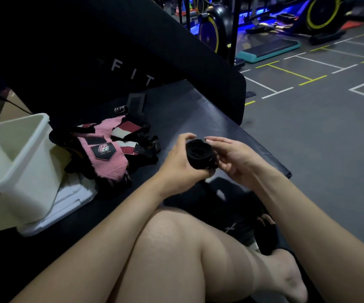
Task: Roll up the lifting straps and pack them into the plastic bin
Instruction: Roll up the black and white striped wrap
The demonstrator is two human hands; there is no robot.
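A rolled black strap (200, 155) sits above the dark bench (198, 114), gripped by the left hand (180, 167) with fingers curled round it; the right hand (234, 156) touches its side, fingers loosely bent. Pink and black straps (106, 154) lie heaped beside the white plastic bin (13, 171).
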